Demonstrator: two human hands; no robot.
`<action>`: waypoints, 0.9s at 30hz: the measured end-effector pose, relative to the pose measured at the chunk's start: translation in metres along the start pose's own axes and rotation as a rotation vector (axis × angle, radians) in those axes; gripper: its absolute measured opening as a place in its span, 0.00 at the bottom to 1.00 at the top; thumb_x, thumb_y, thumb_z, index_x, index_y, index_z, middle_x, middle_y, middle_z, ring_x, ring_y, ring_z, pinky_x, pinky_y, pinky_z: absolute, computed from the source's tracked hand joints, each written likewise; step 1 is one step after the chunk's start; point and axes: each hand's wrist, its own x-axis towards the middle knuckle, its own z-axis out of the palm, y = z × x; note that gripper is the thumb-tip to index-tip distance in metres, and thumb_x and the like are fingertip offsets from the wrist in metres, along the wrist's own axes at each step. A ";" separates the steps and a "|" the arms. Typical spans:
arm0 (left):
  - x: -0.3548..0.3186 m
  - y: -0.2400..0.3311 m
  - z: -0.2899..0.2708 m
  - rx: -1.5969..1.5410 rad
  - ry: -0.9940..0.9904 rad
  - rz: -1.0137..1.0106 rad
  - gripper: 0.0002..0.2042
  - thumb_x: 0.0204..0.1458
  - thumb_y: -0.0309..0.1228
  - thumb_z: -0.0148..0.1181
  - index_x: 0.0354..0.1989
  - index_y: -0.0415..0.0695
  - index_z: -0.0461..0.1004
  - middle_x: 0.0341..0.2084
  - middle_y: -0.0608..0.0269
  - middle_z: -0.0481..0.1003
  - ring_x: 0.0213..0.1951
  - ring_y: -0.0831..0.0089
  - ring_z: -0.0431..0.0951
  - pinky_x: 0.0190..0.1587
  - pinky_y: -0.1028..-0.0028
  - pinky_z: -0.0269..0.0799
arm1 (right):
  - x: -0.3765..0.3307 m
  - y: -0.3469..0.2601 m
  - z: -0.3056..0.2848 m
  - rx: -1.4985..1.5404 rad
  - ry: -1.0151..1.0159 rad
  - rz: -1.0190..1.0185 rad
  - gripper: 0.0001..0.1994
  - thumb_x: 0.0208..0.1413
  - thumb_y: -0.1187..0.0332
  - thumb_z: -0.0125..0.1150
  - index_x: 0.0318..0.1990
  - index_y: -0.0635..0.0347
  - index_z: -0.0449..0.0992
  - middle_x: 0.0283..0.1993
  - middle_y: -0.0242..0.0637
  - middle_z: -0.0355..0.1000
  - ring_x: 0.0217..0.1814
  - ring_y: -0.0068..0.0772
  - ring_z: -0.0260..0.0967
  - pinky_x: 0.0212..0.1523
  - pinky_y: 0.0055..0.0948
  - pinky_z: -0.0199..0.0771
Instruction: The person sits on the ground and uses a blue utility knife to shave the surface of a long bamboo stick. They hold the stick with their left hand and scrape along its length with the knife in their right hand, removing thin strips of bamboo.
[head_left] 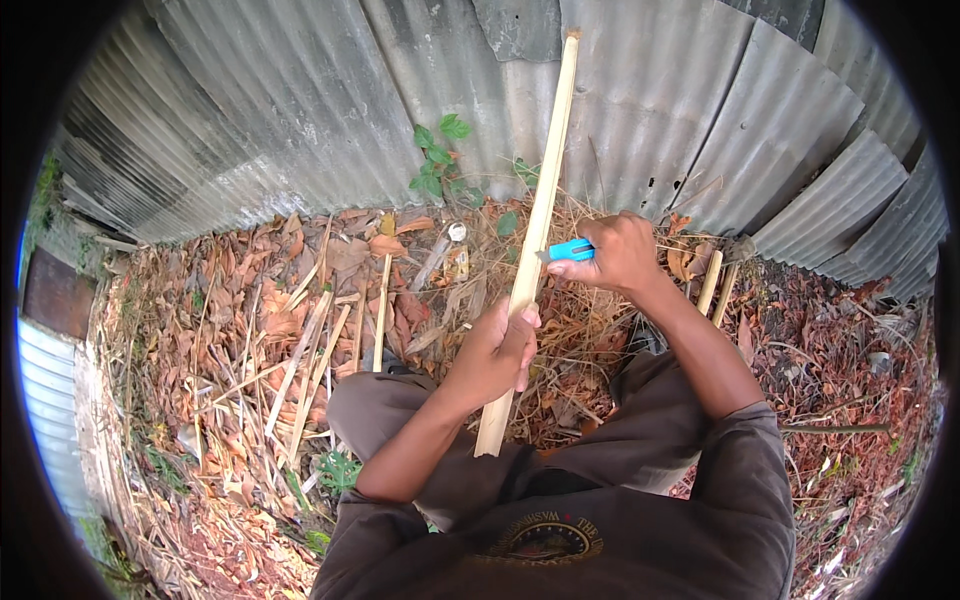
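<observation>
A long pale stick of stripped wood (543, 200) slants up and away from my lap, its far end reaching in front of the metal fence. My left hand (497, 352) is wrapped round its lower part, leaving a jagged near end sticking out below. In my right hand (618, 255) is a blue-handled utility knife (571, 251), gripped in a closed fist. Its blade points left and meets the stick's right edge a little above my left hand; whether it is cutting in, I cannot tell.
Corrugated metal sheets (290, 110) form a fence across the far side. Dry brown leaves (240, 330) cover the ground, with several thin wood strips (312, 360) to the left. Two short sticks (709, 282) stand beyond my right forearm. A small green plant (430, 165) grows by the fence.
</observation>
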 end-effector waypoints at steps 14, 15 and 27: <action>-0.020 -0.004 -0.012 -0.020 0.035 0.002 0.13 0.67 0.39 0.39 0.40 0.40 0.60 0.16 0.68 0.61 0.11 0.81 0.62 0.14 0.79 0.61 | 0.016 -0.015 0.026 0.013 0.130 -0.236 0.37 0.38 0.23 0.54 0.12 0.55 0.70 0.08 0.33 0.62 0.10 0.37 0.65 0.14 0.37 0.65; -0.021 -0.002 -0.012 -0.027 0.030 -0.004 0.13 0.67 0.39 0.39 0.40 0.40 0.60 0.16 0.68 0.61 0.11 0.81 0.62 0.14 0.79 0.61 | 0.019 -0.012 0.026 0.010 0.122 -0.185 0.37 0.39 0.24 0.54 0.12 0.54 0.71 0.09 0.34 0.63 0.11 0.38 0.66 0.15 0.38 0.66; -0.031 0.002 -0.006 -0.080 -0.018 0.025 0.11 0.67 0.37 0.38 0.39 0.42 0.60 0.16 0.68 0.60 0.10 0.81 0.62 0.14 0.80 0.61 | 0.007 -0.019 0.016 0.069 0.116 -0.212 0.36 0.45 0.27 0.50 0.14 0.55 0.67 0.09 0.36 0.58 0.12 0.43 0.63 0.15 0.40 0.62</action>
